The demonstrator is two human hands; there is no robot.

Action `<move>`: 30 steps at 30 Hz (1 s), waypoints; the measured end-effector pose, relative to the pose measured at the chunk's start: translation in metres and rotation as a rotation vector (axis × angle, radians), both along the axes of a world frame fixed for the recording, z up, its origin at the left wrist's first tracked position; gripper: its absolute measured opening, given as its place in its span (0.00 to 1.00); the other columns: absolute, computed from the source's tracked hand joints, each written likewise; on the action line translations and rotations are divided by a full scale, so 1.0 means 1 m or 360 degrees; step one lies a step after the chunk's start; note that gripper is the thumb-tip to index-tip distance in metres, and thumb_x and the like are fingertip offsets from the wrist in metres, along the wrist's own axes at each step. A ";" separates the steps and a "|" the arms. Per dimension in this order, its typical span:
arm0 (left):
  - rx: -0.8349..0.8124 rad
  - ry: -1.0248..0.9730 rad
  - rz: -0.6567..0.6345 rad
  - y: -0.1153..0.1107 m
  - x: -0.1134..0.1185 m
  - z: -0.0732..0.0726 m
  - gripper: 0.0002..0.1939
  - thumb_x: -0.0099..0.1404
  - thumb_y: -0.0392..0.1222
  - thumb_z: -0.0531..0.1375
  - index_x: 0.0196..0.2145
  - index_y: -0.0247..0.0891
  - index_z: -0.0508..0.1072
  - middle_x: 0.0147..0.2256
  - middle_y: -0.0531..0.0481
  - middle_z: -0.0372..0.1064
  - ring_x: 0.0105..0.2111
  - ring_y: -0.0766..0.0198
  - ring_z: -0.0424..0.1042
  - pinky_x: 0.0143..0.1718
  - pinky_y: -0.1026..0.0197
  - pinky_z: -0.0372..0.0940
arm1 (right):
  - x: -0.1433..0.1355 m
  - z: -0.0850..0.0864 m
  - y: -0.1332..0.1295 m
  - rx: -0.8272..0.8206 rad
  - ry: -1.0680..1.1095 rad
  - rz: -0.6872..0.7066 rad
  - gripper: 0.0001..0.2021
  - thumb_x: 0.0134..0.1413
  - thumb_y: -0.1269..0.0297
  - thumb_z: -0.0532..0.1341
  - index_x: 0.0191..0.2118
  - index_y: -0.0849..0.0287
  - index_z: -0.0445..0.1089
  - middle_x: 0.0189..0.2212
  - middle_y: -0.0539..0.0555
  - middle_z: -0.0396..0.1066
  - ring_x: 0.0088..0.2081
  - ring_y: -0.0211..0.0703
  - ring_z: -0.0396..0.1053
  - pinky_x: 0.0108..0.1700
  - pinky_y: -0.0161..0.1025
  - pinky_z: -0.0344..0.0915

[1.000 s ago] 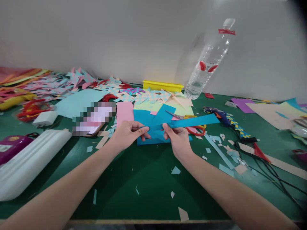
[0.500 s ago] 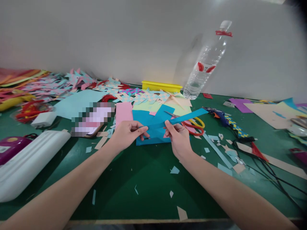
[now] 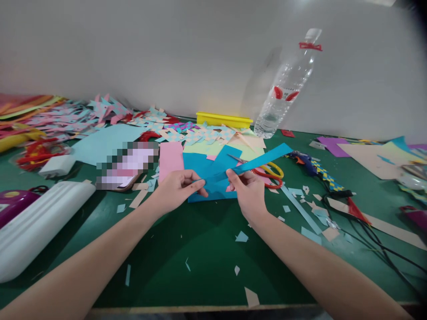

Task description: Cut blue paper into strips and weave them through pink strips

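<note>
A narrow blue paper strip is pinched between my two hands above the table. My left hand is closed on its left end, thumb against the fingers. My right hand grips it further along, and the free end sticks out up and to the right. Below the hands lies blue paper, partly covered by them. Scissors with red and yellow handles lie just behind my right hand, their blades over the blue paper. A pink paper piece lies beside my left hand.
A phone and a white device lie to the left. At the back stand a water bottle and a yellow tray. Woven paper strips are piled there. Cables and paper scraps lie on the green table.
The strip's free right end has swung up slightly and shows more of its broad face. Both hands keep their hold, almost in place. The whole view has shifted slightly.
</note>
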State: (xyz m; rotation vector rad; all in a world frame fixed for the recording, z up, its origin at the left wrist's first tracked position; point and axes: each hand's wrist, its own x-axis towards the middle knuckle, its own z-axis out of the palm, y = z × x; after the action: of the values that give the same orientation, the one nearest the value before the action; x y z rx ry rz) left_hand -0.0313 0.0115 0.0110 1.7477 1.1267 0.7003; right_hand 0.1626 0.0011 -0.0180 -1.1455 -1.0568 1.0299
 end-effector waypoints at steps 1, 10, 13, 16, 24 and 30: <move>0.0016 0.0070 -0.0006 -0.002 0.000 0.001 0.14 0.64 0.51 0.56 0.30 0.37 0.70 0.32 0.47 0.76 0.32 0.60 0.74 0.32 0.62 0.65 | 0.000 0.000 -0.001 0.0025 -0.0060 0.0012 0.15 0.46 0.52 0.66 0.21 0.58 0.68 0.15 0.47 0.64 0.19 0.35 0.61 0.24 0.36 0.59; 0.0347 0.0356 -0.0084 -0.011 0.007 0.000 0.18 0.63 0.56 0.55 0.33 0.40 0.78 0.33 0.49 0.75 0.32 0.60 0.71 0.33 0.62 0.63 | -0.009 0.004 -0.015 -0.0031 -0.0232 0.0266 0.16 0.45 0.53 0.67 0.19 0.58 0.66 0.14 0.46 0.63 0.18 0.35 0.60 0.23 0.36 0.57; 0.0263 0.0337 -0.0147 -0.011 0.009 0.002 0.21 0.65 0.53 0.54 0.25 0.40 0.78 0.24 0.52 0.73 0.22 0.66 0.65 0.27 0.65 0.58 | -0.009 0.002 -0.013 -0.0086 -0.0131 0.0331 0.16 0.45 0.53 0.67 0.20 0.58 0.67 0.14 0.46 0.63 0.18 0.34 0.59 0.24 0.36 0.57; 0.0229 0.0338 -0.0133 -0.009 0.007 0.002 0.20 0.65 0.53 0.55 0.24 0.40 0.79 0.22 0.53 0.72 0.19 0.68 0.60 0.22 0.66 0.54 | -0.008 -0.001 -0.007 -0.0065 0.0038 0.0333 0.16 0.47 0.53 0.66 0.20 0.58 0.67 0.14 0.45 0.62 0.19 0.33 0.58 0.26 0.35 0.56; 0.0177 0.0392 -0.0120 -0.003 0.001 0.000 0.21 0.63 0.55 0.56 0.23 0.39 0.78 0.20 0.52 0.71 0.16 0.69 0.55 0.19 0.66 0.50 | -0.004 -0.002 0.001 -0.0065 0.0373 0.0242 0.14 0.45 0.54 0.68 0.21 0.57 0.67 0.14 0.44 0.61 0.20 0.33 0.57 0.24 0.35 0.53; 0.0200 0.0404 -0.0121 -0.003 -0.001 0.002 0.21 0.63 0.55 0.56 0.24 0.39 0.79 0.19 0.52 0.69 0.15 0.70 0.52 0.17 0.66 0.48 | -0.003 0.000 0.001 -0.0110 0.0443 0.0228 0.12 0.44 0.56 0.68 0.22 0.57 0.70 0.16 0.46 0.64 0.21 0.33 0.60 0.26 0.34 0.58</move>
State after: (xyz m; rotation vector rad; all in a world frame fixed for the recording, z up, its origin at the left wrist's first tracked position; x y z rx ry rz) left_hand -0.0319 0.0084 0.0126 2.0188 1.1995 0.5225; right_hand 0.1600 0.0023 -0.0176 -0.9577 -0.8956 1.3070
